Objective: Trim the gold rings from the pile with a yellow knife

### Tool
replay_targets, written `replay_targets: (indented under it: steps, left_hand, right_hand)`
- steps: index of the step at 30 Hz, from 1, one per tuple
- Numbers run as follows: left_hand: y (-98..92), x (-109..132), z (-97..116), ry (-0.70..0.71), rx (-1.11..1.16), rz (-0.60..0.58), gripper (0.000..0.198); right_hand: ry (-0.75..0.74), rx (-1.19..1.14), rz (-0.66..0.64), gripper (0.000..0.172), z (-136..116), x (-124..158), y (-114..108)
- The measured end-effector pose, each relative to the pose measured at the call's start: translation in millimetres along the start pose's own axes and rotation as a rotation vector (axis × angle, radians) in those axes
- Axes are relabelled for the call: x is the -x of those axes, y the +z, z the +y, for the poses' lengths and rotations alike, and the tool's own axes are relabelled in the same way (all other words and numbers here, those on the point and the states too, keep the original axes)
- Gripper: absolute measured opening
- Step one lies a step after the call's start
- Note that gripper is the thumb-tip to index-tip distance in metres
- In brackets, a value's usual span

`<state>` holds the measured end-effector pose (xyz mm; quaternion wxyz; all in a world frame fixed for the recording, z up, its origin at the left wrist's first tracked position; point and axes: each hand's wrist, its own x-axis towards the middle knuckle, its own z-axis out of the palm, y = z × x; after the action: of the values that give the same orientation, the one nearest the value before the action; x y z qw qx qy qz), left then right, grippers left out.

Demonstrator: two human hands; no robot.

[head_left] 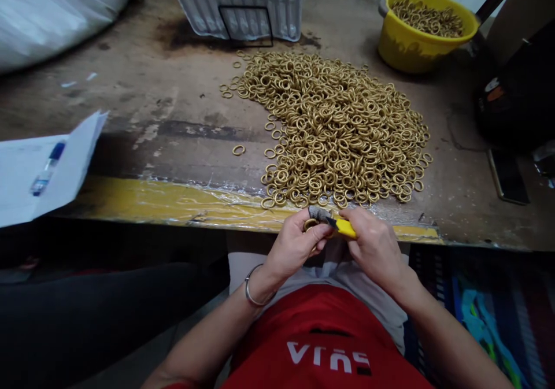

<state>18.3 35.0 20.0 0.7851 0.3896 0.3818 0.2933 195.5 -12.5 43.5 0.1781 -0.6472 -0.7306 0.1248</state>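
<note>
While pinching ring [306,225] in left hand [295,243], apparently for steadiness, gripping yellow tool [346,228] in right hand [376,244] by worktop's front edge [165,203].

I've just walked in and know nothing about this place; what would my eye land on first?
Most likely the big heap of gold-coloured rings spread over the middle of the table. Next, at the table's near edge, the right hand grips a yellow tool close to a ring held in the left hand. A bright yellow tub of similar rings stands at the back right.
</note>
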Motion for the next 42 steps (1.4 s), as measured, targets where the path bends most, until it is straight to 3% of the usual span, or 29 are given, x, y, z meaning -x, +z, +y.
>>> replay_targets:
  steps: [10,14,16,20,22,26,32,37,42]
  left_hand:
    - [-4.4,6,1,0.123,-0.099,-0.015,0.023]
    - [-4.4,24,9,0.087,0.033,-0.090,0.019]
    - [-3.5,29,12,0.063,0.106,-0.119,0.021]
    - [0.2,19,12,0.038,0.243,-0.033,0.034]
    - [2.3,11,9,0.013,0.277,-0.008,0.041]
    - [4.1,4,3,-0.052,0.308,-0.009,0.043]
    - [0.5,4,-5,-0.093,0.340,-0.043,0.037]
    - [-0.8,1,-7,-0.102,0.340,-0.076,0.036]
    - [-1.0,5,-1,-0.029,0.239,-0.061,0.038]
  right_hand:
    - [-0.036,0.271,0.014,0.025,-8,-3,4]
    - [0.202,0.329,0.099,0.025,14,-10,-3]
    - [0.249,0.207,0.172,0.020,21,-11,-8]
    - [0.022,-0.361,0.125,0.015,6,-7,-10]
    - [-0.093,-0.513,0.100,0.016,-6,-3,-5]
    - [-0.253,-0.462,0.116,0.030,-10,0,5]
    - [-0.333,-0.359,0.023,0.028,1,-2,1]
    - [-0.305,-0.268,-0.016,0.020,-1,-3,-3]
    - [-0.194,-0.495,-0.006,0.011,0,-6,-1]
